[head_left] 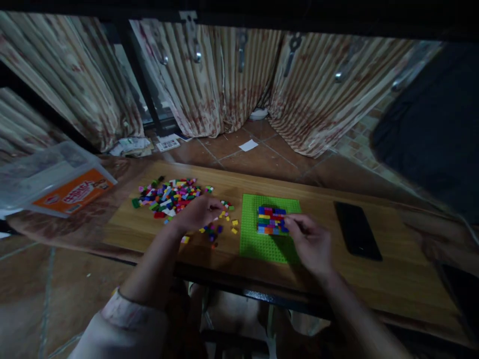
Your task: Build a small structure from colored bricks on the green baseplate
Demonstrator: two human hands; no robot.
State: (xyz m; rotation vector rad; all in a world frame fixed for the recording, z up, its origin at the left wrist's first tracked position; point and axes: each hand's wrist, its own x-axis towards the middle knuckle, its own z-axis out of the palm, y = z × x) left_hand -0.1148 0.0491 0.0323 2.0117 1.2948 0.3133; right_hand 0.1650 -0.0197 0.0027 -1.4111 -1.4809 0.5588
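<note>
On a light green studded baseplate (pixel 249 239) sits a low block of toy bricks (pixel 270 218) in rows of red, blue, yellow, green and orange. My right hand (pixel 310 242) reaches over the plate, thumb and forefinger pinched at the block's right edge; anything between those fingertips is hidden. To the left, my left hand (pixel 198 212) hovers by a few small loose bricks (pixel 227 205), its fingers curled together. Whether it holds a brick is too small and dark to tell. A big pile of mixed loose bricks (pixel 170 197) lies beyond it.
Loose yellow bricks (pixel 234 223) and a dark cluster of bricks (pixel 211 233) lie near the wooden table's (pixel 149 239) front. A black phone (pixel 357 230) rests at right. A clear plastic tub (pixel 63 179) with an orange label stands at far left. Striped curtains (pixel 232 85) hang behind.
</note>
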